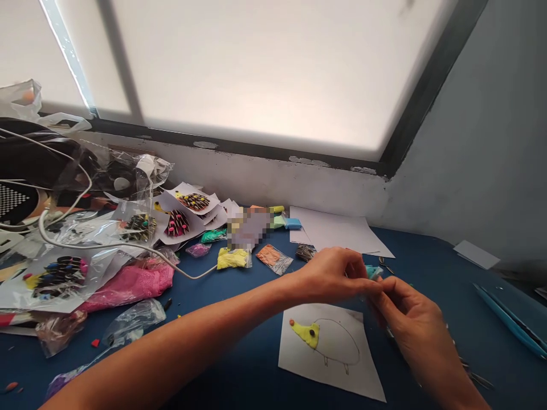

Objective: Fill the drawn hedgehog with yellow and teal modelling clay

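My left hand (333, 276) and my right hand (412, 313) meet above the desk, both with fingers closed. Between them they pinch a small clear packet of light blue modelling clay (373, 272), partly hidden by the fingers. Below lies a white paper with a hedgehog drawing (337, 341) in pencil. Its pointed head is filled with yellow clay (305, 335), with a dark eye and an orange-red nose tip. The outlined body and legs are bare paper.
Packets of yellow clay (233, 258) and orange clay (273, 257) lie behind my left forearm. Finished hedgehog pictures (177, 223), plastic bags and a white cable (115, 247) crowd the left. White sheets (337, 228) rest by the wall; a blue case (508, 316) is at right.
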`<state>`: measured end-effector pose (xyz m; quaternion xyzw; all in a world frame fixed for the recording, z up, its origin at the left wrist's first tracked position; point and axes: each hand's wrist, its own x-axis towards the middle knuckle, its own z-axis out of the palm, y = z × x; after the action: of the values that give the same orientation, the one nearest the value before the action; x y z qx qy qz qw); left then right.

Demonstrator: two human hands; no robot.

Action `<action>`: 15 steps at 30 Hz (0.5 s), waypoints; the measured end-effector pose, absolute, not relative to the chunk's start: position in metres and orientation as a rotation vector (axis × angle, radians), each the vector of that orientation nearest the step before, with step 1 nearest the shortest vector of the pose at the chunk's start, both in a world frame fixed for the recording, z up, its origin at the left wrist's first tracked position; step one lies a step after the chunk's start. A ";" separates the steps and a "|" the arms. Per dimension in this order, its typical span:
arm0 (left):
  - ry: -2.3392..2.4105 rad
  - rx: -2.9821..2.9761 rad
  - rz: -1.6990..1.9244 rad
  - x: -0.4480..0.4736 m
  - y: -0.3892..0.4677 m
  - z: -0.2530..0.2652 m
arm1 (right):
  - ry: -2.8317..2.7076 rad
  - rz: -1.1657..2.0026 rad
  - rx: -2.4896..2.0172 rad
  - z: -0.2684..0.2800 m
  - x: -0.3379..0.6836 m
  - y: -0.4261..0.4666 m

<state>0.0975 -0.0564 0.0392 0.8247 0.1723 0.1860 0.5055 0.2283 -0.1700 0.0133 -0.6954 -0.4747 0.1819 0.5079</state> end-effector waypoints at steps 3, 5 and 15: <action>0.413 2.007 0.434 0.096 -0.056 0.041 | -1.171 0.403 -1.665 0.012 0.226 -0.173; 0.384 2.034 0.423 0.095 -0.055 0.044 | -1.202 0.401 -1.671 0.013 0.226 -0.174; 0.339 2.425 0.398 0.092 -0.051 0.048 | -1.389 0.471 -1.710 0.020 0.226 -0.170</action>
<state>0.0922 -0.0513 0.0485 0.9247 0.1291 0.1517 0.3245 0.2260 -0.1700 0.0201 -0.6852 -0.5567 0.1889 0.4300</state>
